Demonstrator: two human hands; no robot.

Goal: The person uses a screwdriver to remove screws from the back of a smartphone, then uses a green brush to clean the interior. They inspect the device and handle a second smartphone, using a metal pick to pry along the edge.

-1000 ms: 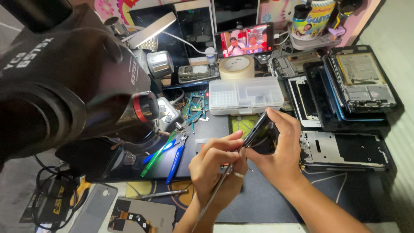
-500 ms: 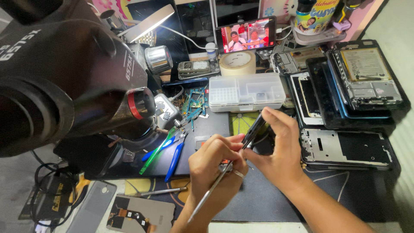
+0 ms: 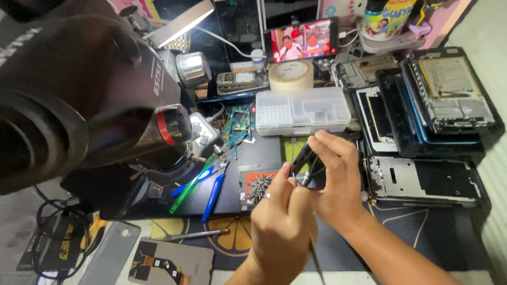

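From the head view, we grip a dark phone part (image 3: 305,161) in our right hand (image 3: 338,182), fingers curled around it above the mat. Our left hand (image 3: 282,224) pinches a thin metal tool (image 3: 315,258) against that part, so we judge the work mid-way, with stripped phone frames (image 3: 422,182) lying beside us.

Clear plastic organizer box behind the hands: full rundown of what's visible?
The organizer box is translucent white plastic, rectangular, lid shut, divided into small compartments with contents too blurred to tell. It lies flat on the bench beyond the right hand, apart from it, just in front of the tape roll and beside the stacked phone frames.
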